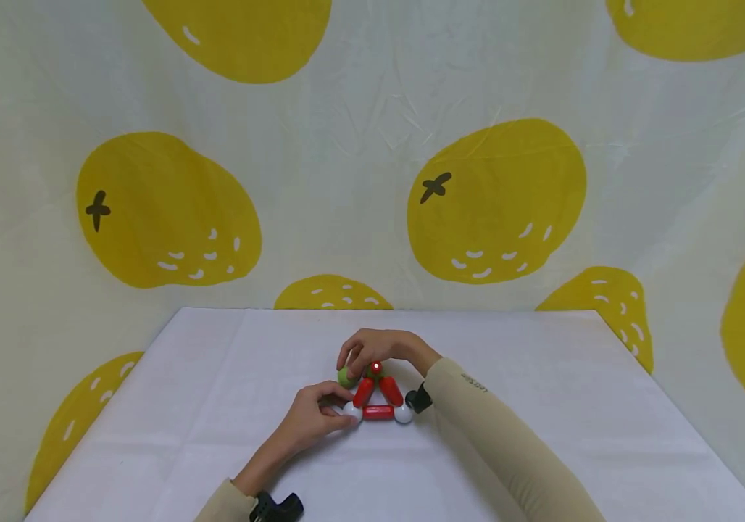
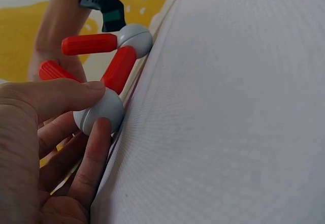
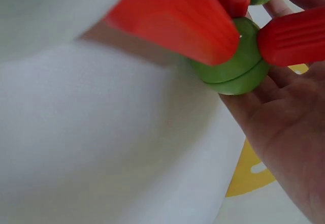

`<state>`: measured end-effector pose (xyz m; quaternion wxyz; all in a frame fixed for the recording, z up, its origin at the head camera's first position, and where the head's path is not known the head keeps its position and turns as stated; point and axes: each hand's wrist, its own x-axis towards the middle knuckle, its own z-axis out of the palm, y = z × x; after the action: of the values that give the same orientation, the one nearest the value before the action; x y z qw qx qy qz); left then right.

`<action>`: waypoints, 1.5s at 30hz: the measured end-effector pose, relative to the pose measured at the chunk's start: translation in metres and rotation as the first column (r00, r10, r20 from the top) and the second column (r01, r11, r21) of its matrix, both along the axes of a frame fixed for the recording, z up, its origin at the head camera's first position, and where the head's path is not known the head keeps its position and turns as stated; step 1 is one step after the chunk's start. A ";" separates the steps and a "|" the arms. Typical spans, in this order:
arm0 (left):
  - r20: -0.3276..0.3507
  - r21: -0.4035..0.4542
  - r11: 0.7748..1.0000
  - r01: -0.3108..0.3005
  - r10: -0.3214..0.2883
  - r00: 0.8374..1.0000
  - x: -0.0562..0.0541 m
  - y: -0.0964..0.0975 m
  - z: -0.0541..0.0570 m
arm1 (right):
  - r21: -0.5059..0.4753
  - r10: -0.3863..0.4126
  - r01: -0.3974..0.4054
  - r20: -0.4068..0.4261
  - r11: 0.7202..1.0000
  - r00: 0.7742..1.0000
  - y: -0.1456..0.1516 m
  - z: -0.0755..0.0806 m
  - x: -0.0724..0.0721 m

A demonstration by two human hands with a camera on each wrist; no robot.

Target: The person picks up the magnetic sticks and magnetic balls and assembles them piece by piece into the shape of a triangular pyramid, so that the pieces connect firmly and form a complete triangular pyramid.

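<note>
Red rods and balls form a triangle on the white table. White balls sit at its two front corners, joined by a red rod (image 1: 378, 412). A green ball (image 3: 236, 64) makes the back corner, and another red rod (image 1: 376, 367) points up from it. My left hand (image 1: 314, 415) pinches the front-left white ball (image 2: 104, 113) between thumb and fingers. Reaching over the back corner, my right hand (image 1: 372, 346) holds a second green ball (image 1: 346, 377) by its fingertips, left of that corner. The front-right white ball (image 2: 136, 40) is untouched.
A white cloth covers the table (image 1: 516, 435), whose far edge meets a hanging curtain (image 1: 333, 181) printed with yellow fruit. Dark wrist devices sit on both arms; the one on the right wrist (image 1: 419, 399) is close beside the front-right white ball.
</note>
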<state>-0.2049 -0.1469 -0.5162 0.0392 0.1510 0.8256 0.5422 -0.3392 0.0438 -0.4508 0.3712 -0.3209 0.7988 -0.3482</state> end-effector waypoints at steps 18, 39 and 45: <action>-0.024 -0.005 1.000 -0.006 0.006 1.000 -0.001 0.001 -0.006 | -0.201 -0.155 0.141 -0.054 0.969 0.986 0.028 0.014 0.001; -0.023 -0.032 0.999 -0.015 0.014 1.000 0.001 -0.002 -0.011 | -0.376 -0.265 0.153 -0.269 0.914 0.926 0.067 0.035 0.054; -0.045 -0.026 1.000 -0.009 0.007 0.999 -0.001 -0.003 -0.015 | -0.443 -0.290 0.124 -0.330 0.888 0.898 0.068 0.028 0.078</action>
<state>-0.2057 -0.1494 -0.5308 0.0205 0.1592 0.8339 0.5281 -0.2611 0.1120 -0.4230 0.0901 -0.3649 0.7950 -0.4762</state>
